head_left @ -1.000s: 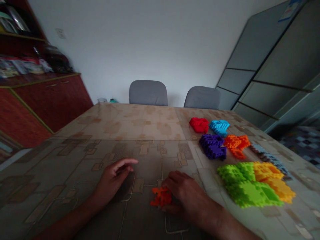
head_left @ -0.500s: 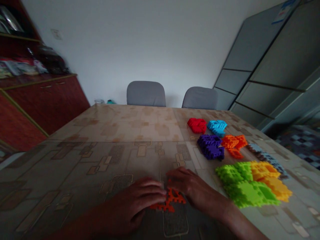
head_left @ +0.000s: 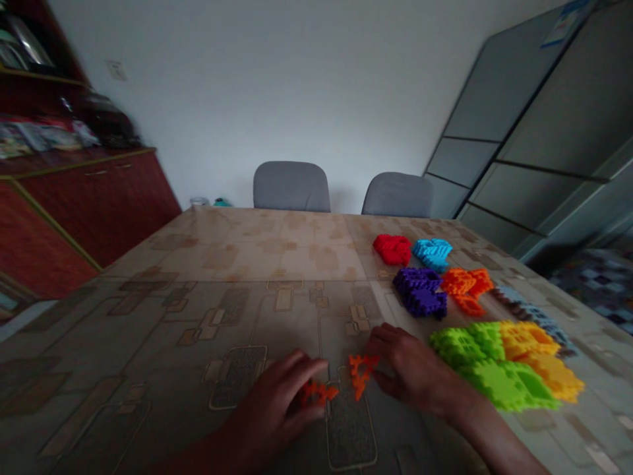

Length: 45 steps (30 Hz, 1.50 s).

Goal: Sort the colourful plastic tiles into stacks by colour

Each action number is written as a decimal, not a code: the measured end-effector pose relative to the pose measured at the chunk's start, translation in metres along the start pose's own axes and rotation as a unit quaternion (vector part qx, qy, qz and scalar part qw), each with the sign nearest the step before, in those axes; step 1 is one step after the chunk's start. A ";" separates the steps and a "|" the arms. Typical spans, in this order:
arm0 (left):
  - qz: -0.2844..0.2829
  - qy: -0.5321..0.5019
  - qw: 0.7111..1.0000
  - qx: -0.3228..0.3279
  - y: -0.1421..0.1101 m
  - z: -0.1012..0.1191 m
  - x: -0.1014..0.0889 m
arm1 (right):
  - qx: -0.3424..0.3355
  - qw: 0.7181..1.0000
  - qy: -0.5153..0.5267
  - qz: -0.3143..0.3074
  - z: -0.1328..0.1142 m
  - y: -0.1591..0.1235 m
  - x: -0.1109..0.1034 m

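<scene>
Near the front of the table, my left hand [head_left: 284,402] grips an orange toothed building piece [head_left: 316,393] between thumb and fingers. My right hand [head_left: 408,363] pinches a second orange toothed piece [head_left: 361,375], which is tilted and has an opening in it. A small gap separates the two pieces. Part of each piece is hidden by the fingers. To the right of my right hand lie stacked green toothed pieces [head_left: 499,382], close to its forearm.
Yellow pieces [head_left: 556,376] touch the green ones. Farther back sit purple [head_left: 420,292], orange [head_left: 467,289], red [head_left: 392,249] and light blue [head_left: 432,254] piles, with a row of grey and brown pieces [head_left: 537,316] at right. Two grey chairs [head_left: 291,187] stand behind the table [head_left: 237,251].
My hands have moved apart, the right one to the right. The orange pieces, close together before, are now separated, one in each hand.
</scene>
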State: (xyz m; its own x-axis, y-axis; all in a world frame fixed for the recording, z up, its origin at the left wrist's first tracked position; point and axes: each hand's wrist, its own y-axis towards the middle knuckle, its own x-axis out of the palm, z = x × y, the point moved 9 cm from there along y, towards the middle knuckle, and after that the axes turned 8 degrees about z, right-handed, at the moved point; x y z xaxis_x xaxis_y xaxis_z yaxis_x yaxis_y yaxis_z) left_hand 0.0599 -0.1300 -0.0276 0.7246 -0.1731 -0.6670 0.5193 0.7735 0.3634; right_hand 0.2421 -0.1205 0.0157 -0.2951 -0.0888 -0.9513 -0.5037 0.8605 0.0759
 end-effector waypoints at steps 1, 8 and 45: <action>0.014 -0.025 0.999 -0.036 0.001 -0.005 -0.004 | 0.008 1.000 0.008 0.012 0.001 0.000 -0.003; 0.069 -0.115 0.977 -0.168 0.007 -0.031 -0.033 | -0.024 0.999 0.042 0.018 -0.034 0.006 0.007; 0.151 -0.154 0.962 -0.170 0.014 -0.043 -0.048 | -0.234 0.971 -0.053 0.000 -0.103 0.032 0.034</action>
State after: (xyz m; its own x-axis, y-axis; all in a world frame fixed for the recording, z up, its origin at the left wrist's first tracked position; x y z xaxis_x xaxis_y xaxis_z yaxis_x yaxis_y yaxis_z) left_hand 0.0130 -0.0847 -0.0178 0.9459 -0.0416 -0.3219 0.1248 0.9622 0.2423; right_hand 0.1327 -0.1477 0.0160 -0.2229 -0.0150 -0.9747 -0.8244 0.5365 0.1803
